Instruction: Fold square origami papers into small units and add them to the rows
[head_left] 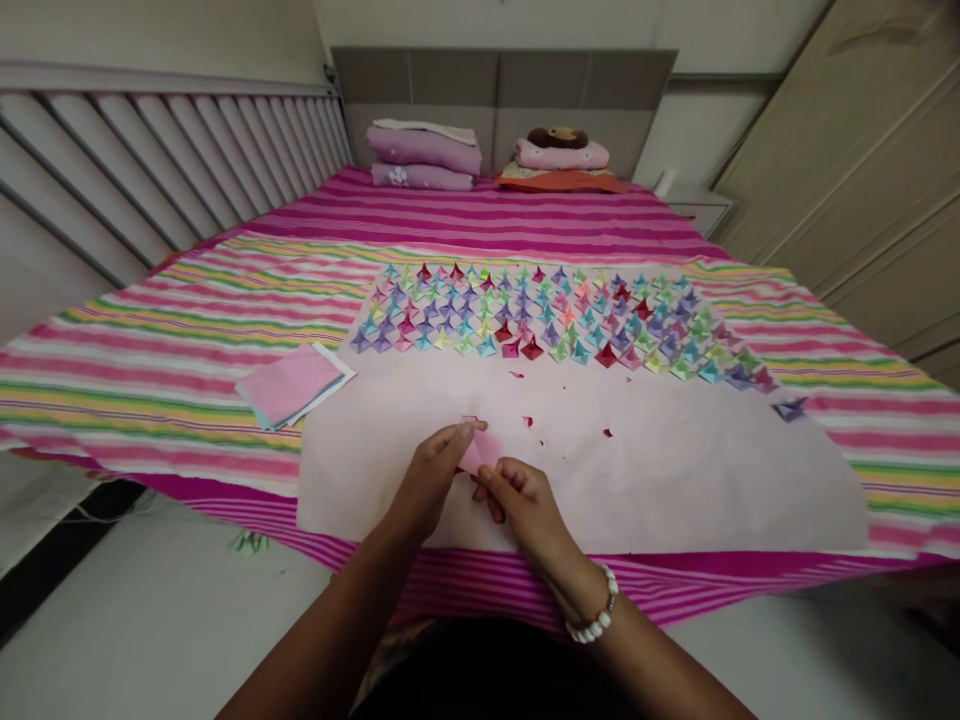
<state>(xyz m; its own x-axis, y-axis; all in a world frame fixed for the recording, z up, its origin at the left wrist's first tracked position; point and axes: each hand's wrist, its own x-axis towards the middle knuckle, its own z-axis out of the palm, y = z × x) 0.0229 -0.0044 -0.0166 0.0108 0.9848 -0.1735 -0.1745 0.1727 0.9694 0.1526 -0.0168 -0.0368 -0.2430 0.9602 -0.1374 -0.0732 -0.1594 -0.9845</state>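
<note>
My left hand (433, 475) and my right hand (521, 498) meet over the near edge of a pale pink sheet (675, 480) on the bed. Both pinch a small pink piece of paper (480, 450) between their fingertips, the left from the left side, the right from below. A white bead bracelet (596, 620) is on my right wrist. Beyond the hands, several small folded paper shapes (555, 320) in many colours lie in rows on the sheet.
A stack of pink square papers (292, 383) lies to the left on the striped bedcover (172, 340). One folded shape (790, 408) sits apart at right. Tiny red scraps (529, 422) dot the sheet. Pillows (424, 155) lie at the headboard; a radiator is at left, a wardrobe at right.
</note>
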